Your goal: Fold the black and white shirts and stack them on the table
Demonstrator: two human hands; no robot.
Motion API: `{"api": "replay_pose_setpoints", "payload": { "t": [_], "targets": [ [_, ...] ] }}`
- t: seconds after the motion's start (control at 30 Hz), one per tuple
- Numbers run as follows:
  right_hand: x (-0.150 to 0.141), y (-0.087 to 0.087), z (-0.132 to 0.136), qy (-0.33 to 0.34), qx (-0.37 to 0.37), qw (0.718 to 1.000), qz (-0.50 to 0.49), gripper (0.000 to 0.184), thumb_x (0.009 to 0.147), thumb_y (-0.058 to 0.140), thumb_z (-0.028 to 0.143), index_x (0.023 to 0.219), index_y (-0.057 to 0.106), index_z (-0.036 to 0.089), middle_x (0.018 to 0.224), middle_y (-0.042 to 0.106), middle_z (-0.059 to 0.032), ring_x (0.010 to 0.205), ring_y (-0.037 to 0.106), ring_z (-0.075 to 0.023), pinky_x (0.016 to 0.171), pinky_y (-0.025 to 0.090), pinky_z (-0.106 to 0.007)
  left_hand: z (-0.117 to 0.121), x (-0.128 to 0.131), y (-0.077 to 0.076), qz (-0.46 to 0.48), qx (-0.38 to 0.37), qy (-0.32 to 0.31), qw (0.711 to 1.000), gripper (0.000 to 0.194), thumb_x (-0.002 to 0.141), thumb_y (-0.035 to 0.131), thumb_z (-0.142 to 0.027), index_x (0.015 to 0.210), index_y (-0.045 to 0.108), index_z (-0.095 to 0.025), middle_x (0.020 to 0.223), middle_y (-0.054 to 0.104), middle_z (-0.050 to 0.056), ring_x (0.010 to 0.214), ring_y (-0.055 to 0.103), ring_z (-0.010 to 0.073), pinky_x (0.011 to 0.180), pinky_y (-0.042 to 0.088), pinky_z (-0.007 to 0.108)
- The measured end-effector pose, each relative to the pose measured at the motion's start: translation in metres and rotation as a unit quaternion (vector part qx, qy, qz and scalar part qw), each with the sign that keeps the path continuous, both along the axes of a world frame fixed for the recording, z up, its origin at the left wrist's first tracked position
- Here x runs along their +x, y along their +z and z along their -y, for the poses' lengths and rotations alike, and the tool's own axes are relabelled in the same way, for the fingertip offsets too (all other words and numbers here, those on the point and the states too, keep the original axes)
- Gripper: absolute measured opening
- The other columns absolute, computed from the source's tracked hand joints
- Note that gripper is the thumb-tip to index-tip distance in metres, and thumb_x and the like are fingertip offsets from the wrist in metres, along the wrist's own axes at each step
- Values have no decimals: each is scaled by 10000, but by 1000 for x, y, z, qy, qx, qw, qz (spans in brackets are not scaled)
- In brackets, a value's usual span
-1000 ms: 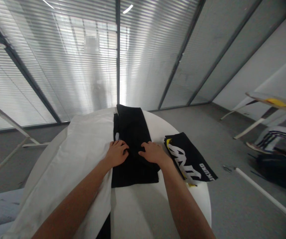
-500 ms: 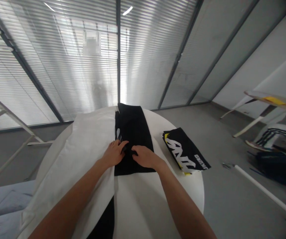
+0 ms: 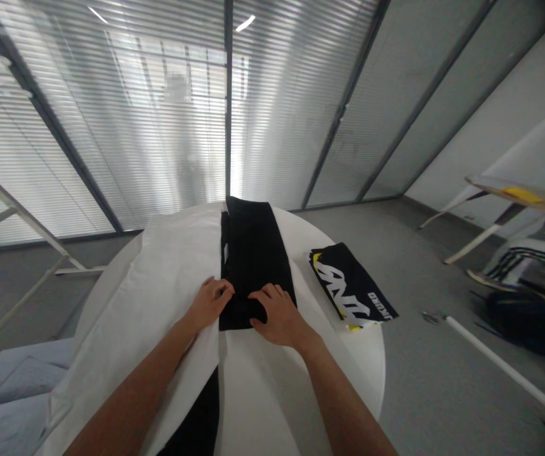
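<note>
A folded black cloth (image 3: 256, 244) lies on a round white table (image 3: 272, 386), its near edge just below my hands. My left hand (image 3: 208, 304) is at the cloth's left edge, thumb and forefinger pinched on it. The right hand (image 3: 276, 316) rests on the near right part, thumb apart from the fingers, which lie over the fabric. Left of the black cloth spreads a large white fabric (image 3: 177, 250), under my left forearm. A black strip (image 3: 200, 411) shows at its near edge.
A folded black printed piece (image 3: 343, 288) with white letters and yellow edges lies at the table's right side. A white pole (image 3: 500, 364) is to the right. A white metal frame (image 3: 25, 221) stands left, above papers (image 3: 25, 380). Blinds (image 3: 172, 145) cover the glass wall ahead.
My left hand has moved slightly left and nearer me. The right hand has shifted nearer, its thumb and fingers spreading at the cloth's near edge, which has drawn up a little.
</note>
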State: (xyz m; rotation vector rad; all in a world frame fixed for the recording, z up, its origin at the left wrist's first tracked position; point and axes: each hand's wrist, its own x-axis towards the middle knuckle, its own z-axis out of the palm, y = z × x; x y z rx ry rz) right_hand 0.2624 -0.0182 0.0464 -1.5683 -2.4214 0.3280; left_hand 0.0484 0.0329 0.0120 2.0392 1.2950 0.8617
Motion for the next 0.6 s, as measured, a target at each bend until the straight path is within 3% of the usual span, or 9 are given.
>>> {"api": "replay_pose_setpoints", "payload": {
  "t": [0.13, 0.23, 0.33, 0.5, 0.6],
  "targets": [
    [-4, -2, 2, -32, 18, 998, 44, 712, 702, 740, 526, 1317, 504, 255, 1172, 511, -93, 1074, 460, -277, 928, 365, -411, -2, 3, 1, 31, -19, 28, 999, 269, 878, 485, -393, 698, 578, -216, 688, 601, -17, 726, 564, 160, 909, 425, 364],
    [-11, -7, 2, -27, 23, 998, 48, 683, 755, 686, 558, 1339, 486, 266, 1169, 513, -94, 1067, 462, -274, 911, 366, -407, -3, 3, 2, 83, -47, 41, 995, 209, 829, 561, -378, 717, 572, -201, 699, 575, -12, 692, 534, 146, 703, 436, 280],
    [-12, -5, 1, -27, 28, 998, 43, 607, 818, 629, 516, 1352, 477, 271, 1173, 514, -95, 1071, 458, -269, 907, 366, -400, -2, 4, 4, 147, -73, 45, 985, 160, 790, 610, -335, 741, 559, -191, 696, 550, -22, 674, 517, 125, 653, 411, 247],
    [-15, 0, 1, -46, 46, 997, 45, 609, 809, 618, 356, 1387, 441, 278, 1205, 504, -103, 1081, 445, -270, 907, 362, -400, 3, 7, 9, 249, -112, 46, 961, 156, 783, 636, -323, 843, 598, -184, 751, 534, -30, 661, 490, 90, 611, 417, 213],
    [-17, -4, 2, -90, 31, 993, 71, 664, 779, 607, 286, 1412, 407, 277, 1231, 487, -115, 1085, 443, -284, 877, 379, -416, 5, 9, 10, 323, -192, 56, 925, 224, 769, 667, -371, 877, 589, -191, 802, 521, -35, 655, 493, 81, 577, 477, 215]
  ]
}}
